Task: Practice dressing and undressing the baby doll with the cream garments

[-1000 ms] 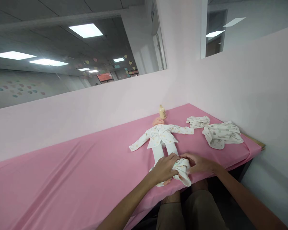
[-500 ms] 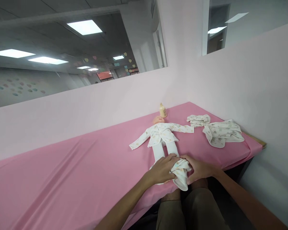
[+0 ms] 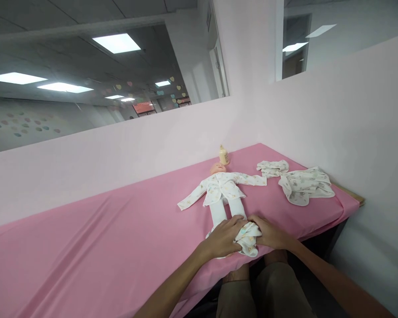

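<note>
A baby doll (image 3: 218,168) lies on its back on the pink-covered table, its head toward the wall. It wears a white printed jacket (image 3: 222,187) with the sleeves spread, and its white legs (image 3: 236,207) point at me. Around the lower legs is a bunched pair of white printed baby pants (image 3: 248,238). My left hand (image 3: 226,236) is closed over the cloth at the doll's feet. From the other side, my right hand (image 3: 268,233) grips the right edge of the same cloth, fingers curled and partly hidden. The doll's feet are mostly covered.
A cream bottle (image 3: 223,155) stands behind the doll's head. Two crumpled printed baby garments, a smaller cloth (image 3: 273,168) and a larger cloth (image 3: 307,185), lie at the right. The pink table cover (image 3: 102,238) stretches left; walls border the back and right. My knees are below the front edge.
My right hand has closed in on the cloth, its thumb now out of sight. The hanging end of the pants has drawn up a little. The doll stays put.
</note>
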Motion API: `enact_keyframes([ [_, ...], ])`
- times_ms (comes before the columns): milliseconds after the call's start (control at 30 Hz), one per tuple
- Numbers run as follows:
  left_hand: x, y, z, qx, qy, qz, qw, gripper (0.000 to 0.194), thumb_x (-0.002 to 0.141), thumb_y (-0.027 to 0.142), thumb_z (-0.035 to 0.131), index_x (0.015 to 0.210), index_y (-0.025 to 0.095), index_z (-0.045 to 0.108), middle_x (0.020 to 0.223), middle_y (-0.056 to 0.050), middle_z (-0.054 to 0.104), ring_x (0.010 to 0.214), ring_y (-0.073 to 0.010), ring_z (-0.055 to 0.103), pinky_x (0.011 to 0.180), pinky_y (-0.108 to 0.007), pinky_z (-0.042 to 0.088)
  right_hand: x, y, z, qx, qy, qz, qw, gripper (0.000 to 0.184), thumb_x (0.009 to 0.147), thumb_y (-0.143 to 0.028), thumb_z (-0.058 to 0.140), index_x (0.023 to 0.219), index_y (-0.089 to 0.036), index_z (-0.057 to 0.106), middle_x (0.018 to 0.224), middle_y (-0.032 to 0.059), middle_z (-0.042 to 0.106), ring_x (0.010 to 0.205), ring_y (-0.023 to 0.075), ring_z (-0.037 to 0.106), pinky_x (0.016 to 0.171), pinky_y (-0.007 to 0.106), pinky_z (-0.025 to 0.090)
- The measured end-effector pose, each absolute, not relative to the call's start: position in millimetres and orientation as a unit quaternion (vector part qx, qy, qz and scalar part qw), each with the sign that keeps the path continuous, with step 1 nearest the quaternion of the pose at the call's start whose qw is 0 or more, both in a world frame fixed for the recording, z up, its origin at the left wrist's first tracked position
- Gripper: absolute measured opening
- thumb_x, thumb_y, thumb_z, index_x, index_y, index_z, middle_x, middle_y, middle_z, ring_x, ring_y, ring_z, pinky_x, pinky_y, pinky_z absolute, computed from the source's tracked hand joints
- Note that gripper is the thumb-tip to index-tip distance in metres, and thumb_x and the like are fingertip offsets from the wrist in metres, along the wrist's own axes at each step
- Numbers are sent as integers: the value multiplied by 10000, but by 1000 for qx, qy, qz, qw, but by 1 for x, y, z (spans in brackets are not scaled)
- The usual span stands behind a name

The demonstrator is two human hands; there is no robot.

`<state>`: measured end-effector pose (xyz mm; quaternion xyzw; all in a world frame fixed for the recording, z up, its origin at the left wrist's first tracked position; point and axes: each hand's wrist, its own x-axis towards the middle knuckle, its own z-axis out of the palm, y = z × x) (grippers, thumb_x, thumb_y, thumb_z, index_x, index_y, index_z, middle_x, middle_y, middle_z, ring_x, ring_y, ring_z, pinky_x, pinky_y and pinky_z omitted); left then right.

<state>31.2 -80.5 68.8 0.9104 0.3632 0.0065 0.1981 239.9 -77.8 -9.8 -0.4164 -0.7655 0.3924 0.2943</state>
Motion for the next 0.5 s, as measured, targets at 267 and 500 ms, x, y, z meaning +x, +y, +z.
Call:
enact_keyframes([
  [267,31,-85,72,918,352,-1,182,567,762,311,595,1302,289,424,1379,-48,438,1117,-262,527,887,-339,435,239,-69,-18,-385,-800,311,340,146,719,-208,619,844,-188,546,1068,67,512,1001,220,517,875,360,450],
  [500,34,-90,59,918,372,11,136,565,833,292,527,1378,279,379,1472,-58,386,1180,-281,509,975,-415,405,244,-87,-17,-366,-744,432,354,517,726,-113,520,1227,-233,470,1274,63,481,1104,206,516,921,358,464],
])
